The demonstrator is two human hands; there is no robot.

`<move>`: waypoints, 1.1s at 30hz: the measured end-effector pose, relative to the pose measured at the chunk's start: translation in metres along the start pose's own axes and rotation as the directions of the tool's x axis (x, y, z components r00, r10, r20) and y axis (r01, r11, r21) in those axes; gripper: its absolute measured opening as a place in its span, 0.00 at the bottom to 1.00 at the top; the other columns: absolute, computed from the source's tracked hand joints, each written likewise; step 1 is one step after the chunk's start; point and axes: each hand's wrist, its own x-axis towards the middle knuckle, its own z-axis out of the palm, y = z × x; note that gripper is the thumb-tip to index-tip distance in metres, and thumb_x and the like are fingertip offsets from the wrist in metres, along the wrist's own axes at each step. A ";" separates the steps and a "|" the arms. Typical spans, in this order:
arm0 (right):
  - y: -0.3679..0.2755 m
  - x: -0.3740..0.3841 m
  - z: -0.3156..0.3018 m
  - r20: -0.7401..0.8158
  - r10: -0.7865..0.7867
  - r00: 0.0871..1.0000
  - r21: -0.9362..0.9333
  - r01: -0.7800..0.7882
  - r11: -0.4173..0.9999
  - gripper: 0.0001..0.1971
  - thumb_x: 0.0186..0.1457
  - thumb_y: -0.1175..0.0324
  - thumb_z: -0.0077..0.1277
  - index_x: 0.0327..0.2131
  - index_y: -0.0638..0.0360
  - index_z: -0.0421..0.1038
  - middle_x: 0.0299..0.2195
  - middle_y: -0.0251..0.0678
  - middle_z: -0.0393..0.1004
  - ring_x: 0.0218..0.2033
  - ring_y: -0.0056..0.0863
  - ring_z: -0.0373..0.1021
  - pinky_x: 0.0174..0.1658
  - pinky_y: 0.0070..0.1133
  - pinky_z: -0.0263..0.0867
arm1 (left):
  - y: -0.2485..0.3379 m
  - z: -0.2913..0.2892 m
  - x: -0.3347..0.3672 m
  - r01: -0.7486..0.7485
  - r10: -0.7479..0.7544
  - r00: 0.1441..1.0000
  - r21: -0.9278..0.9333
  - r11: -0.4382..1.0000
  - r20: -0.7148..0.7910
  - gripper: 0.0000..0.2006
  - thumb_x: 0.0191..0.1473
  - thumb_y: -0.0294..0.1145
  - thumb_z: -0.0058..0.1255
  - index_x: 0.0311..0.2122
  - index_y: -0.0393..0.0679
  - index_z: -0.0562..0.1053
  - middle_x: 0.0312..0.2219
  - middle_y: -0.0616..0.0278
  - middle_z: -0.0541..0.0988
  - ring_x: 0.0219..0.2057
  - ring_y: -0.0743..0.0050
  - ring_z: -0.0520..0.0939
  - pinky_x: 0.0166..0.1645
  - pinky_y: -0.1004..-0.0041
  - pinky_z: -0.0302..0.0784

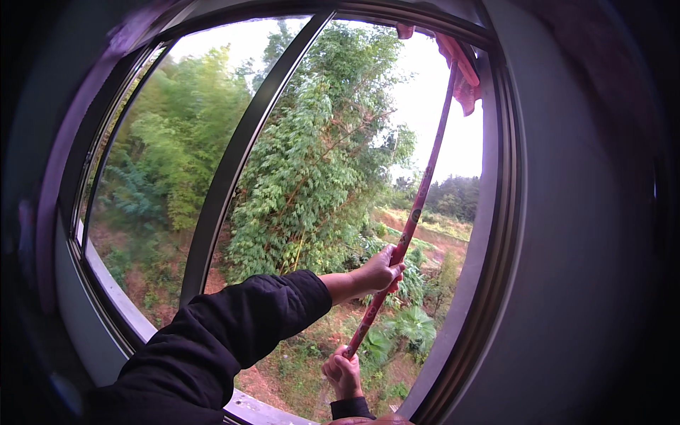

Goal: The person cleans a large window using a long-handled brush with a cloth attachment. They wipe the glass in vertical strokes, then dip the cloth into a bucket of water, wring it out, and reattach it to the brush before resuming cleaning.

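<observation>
The left hand (379, 273) and nearer right hand (344, 373) gripped the red pole (411, 225), seemingly light, stiff, best held low; its far cloth (466, 98) looked soft.

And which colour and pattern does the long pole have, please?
The pole is reddish with small printed marks, seen best in the head view.

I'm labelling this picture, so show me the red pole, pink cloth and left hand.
Red pole (414, 218): head view, midway along the shaft.
Pink cloth (467, 96): head view, its hanging lower end.
Left hand (379, 272): head view, middle of the hand.
</observation>
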 end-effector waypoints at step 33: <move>-0.032 0.079 0.052 0.152 0.025 0.988 0.035 -0.030 0.999 0.13 0.59 0.60 0.49 0.25 0.49 0.59 0.10 0.19 0.49 0.08 0.13 0.45 0.14 0.18 0.41 | 0.059 -0.015 0.055 -0.120 0.174 0.971 0.297 0.947 -0.163 0.12 0.60 0.28 0.45 0.46 0.39 0.61 0.27 0.59 0.71 0.22 0.78 0.72 0.24 0.77 0.73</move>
